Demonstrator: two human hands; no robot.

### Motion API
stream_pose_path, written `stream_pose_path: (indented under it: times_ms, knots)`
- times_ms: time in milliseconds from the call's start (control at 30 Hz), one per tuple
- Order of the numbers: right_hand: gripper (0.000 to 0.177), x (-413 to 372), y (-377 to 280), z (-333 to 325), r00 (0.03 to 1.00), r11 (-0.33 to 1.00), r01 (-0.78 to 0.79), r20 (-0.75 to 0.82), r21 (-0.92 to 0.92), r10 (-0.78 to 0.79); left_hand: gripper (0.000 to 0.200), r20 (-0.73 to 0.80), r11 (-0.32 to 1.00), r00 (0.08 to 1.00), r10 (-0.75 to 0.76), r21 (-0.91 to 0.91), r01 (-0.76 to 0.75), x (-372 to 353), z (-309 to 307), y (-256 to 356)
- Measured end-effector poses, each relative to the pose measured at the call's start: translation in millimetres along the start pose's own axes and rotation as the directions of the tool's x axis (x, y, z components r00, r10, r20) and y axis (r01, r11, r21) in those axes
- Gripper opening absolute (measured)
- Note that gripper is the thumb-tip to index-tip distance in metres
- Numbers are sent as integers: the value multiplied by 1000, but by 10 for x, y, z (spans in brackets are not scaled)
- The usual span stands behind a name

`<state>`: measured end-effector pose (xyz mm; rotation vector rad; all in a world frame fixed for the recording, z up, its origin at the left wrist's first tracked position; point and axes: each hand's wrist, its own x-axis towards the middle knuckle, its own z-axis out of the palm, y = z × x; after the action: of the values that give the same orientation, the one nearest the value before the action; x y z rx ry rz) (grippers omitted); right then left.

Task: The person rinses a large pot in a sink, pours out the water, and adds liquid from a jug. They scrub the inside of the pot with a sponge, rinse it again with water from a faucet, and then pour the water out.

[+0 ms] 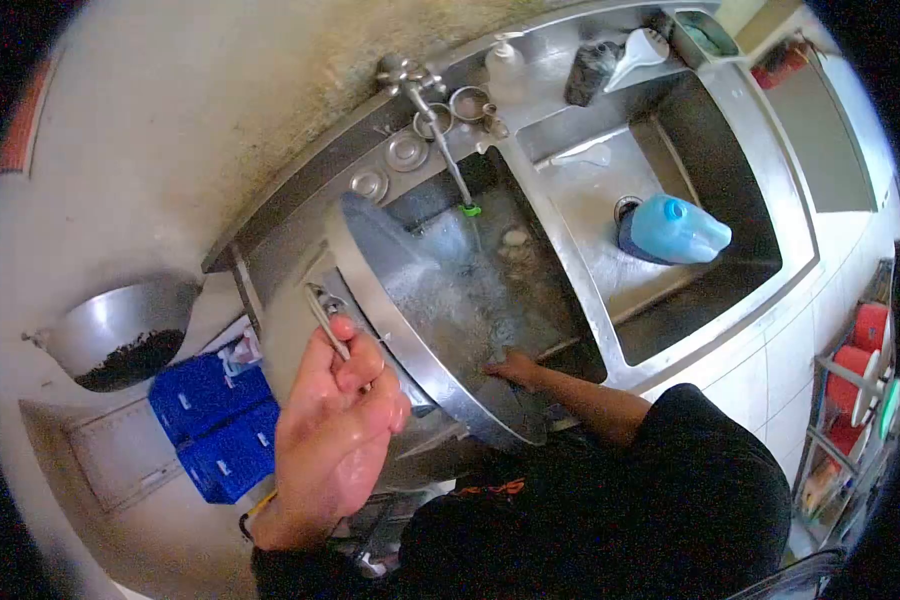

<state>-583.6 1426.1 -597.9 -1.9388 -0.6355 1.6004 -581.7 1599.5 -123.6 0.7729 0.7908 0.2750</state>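
A large metal pot (400, 340) lies tilted on its side in the left basin, its wide rim turned toward the basin. My left hand (340, 420) is closed around the metal loop handle (327, 320) on the pot's outer side. My right hand (515, 369) reaches down just inside the pot's lower rim, at the cloudy water. Its fingers look curled, but what they hold is blurred and partly hidden. Above the pot mouth, a tap (445, 150) with a green tip lets water run down.
A blue plastic jug (675, 230) and a white utensil (582, 155) sit in the right basin. Small metal bowls (407, 152), a pump bottle (507, 68) and a white slotted utensil (642, 52) line the back ledge. Left are a large metal bowl (130, 310) and blue crates (210, 405).
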Motion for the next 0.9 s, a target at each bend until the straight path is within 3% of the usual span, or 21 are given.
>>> stream_pose_path:
  times_ms: [167, 267, 333, 400, 467, 600, 700, 767, 833, 900]
  knots:
    - [51, 215, -281, 569, 911, 916, 315, 189, 249, -365, 72, 93, 979, 990, -106, 184, 88, -128, 543, 257]
    - [61, 371, -422, 1022, 887, 888, 334, 213, 318, -410, 78, 113, 958, 984, -140, 269, 105, -206, 741, 324]
    - [82, 334, -696, 1194, 894, 815, 76, 322, 575, -311, 80, 49, 962, 995, -86, 264, 70, -255, 910, 293]
    - [84, 490, -827, 1467, 829, 801, 270, 294, 535, -476, 82, 11, 961, 999, -48, 275, 43, -312, 1019, 293]
    - [85, 483, -907, 1517, 803, 759, 335, 253, 559, -540, 84, 2, 953, 999, -36, 301, 33, -358, 1077, 303]
    - [84, -353, -1421, 781, 842, 756, 281, 227, 591, -490, 84, 58, 959, 998, -6, 284, -11, -468, 1051, 292]
    - [78, -173, -1294, 650, 873, 858, 167, 332, 485, -358, 83, 87, 970, 996, 19, 239, -39, -579, 966, 315]
    - [72, -96, -1107, 613, 922, 863, 161, 240, 479, -305, 81, 123, 982, 992, 32, 182, -54, -623, 777, 342]
    - [67, -151, -831, 472, 948, 803, 286, -34, 523, -316, 74, 89, 979, 992, 94, 174, -108, -707, 573, 340]
    - [68, 52, -411, 411, 932, 912, 356, -155, 203, -329, 69, 47, 970, 990, 131, 200, -138, -754, 288, 353]
